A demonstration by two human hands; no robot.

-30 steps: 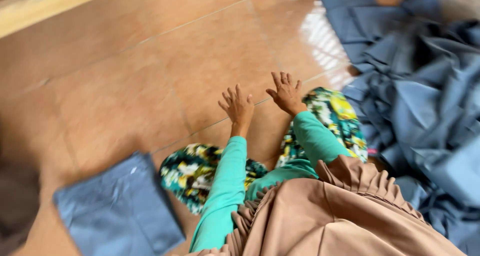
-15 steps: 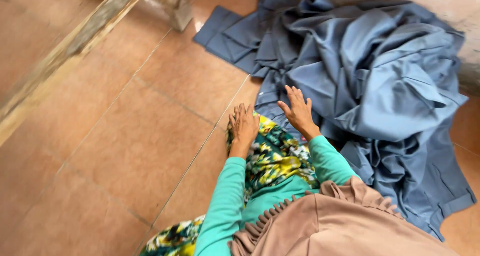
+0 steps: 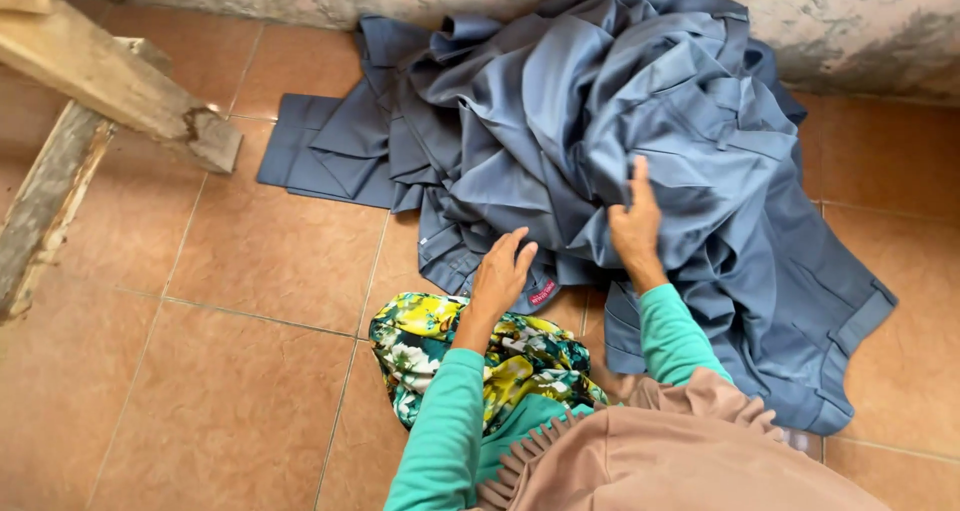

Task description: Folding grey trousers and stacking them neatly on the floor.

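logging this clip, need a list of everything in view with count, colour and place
garments: one heap, count unclear, blue-grey, on the floor against the wall, upper middle to right
label: one, red, on a garment edge by the left hand
floor: orange-brown tiles, across the frame
wall: one, grey and stained, along the top
beams: two, worn wood, upper left
floral cloth: one, yellow, green and white, over the person's lap, lower middle
sleeves: two, green, lower middle
left hand: open, at the heap's near edge
right hand: open, resting on the heap
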